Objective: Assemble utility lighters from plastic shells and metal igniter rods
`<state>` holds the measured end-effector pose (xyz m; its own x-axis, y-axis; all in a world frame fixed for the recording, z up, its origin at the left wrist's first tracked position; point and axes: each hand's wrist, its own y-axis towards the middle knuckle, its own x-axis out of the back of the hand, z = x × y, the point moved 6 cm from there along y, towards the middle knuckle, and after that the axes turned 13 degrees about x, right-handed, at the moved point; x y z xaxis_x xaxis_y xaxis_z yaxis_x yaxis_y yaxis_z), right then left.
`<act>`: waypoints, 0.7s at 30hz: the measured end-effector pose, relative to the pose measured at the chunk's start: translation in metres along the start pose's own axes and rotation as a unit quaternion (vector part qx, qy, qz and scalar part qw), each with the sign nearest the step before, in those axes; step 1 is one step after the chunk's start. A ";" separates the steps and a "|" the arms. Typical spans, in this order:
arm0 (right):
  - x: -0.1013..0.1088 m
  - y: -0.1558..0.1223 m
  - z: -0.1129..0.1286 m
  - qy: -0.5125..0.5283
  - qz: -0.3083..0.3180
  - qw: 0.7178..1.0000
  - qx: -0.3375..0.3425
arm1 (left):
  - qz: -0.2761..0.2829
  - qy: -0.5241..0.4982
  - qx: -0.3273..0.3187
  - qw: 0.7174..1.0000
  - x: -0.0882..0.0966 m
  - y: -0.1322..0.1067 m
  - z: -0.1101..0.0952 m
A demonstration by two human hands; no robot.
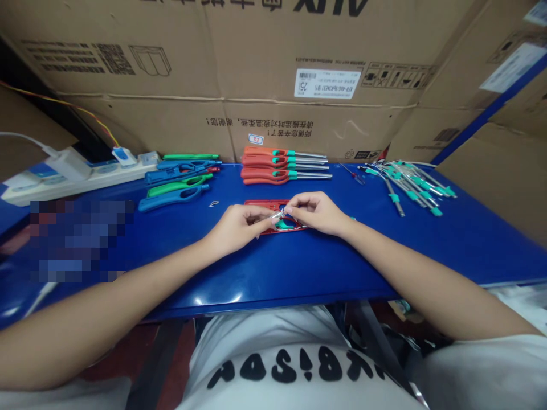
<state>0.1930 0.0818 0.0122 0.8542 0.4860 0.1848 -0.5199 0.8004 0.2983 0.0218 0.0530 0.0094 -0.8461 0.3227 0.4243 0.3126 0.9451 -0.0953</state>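
My left hand (235, 229) is closed, pinching a small silvery cylinder (277, 215) between thumb and fingers. The fingertips of my right hand (318, 213) are pinched together at the far end of that cylinder; what they grip is too small to make out. Both hands are just above an open red lighter shell half (255, 203) lying on the blue table (256, 273). Inside the shell a teal trigger piece (283, 224) shows, with a thin pale wire beside it. My hands cover much of the shell.
Several red lighters with metal tubes (273, 165) lie behind my hands. Blue and green shell pieces (177, 193) are at left, near a white power strip (102, 175). Metal tubes with teal parts (412, 182) lie at right, a small screwdriver (352, 172) beside them. Cardboard (256, 74) stands behind.
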 end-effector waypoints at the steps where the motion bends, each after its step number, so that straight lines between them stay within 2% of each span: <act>1: 0.000 0.000 0.000 0.001 0.000 1.000 0.000 | -0.002 0.004 -0.004 1.000 0.000 0.000 0.000; 12: -0.003 -0.002 0.006 -0.011 0.002 1.000 0.007 | -0.021 0.027 -0.025 0.999 0.000 -0.003 0.000; 21: -0.003 -0.003 0.006 -0.034 0.000 0.999 0.004 | -0.008 0.012 -0.030 0.999 -0.003 -0.001 0.000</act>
<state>0.1922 0.0759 0.0166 0.8519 0.4613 0.2478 -0.5205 0.7976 0.3048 0.0234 0.0510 0.0080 -0.8414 0.3050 0.4461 0.3248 0.9452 -0.0335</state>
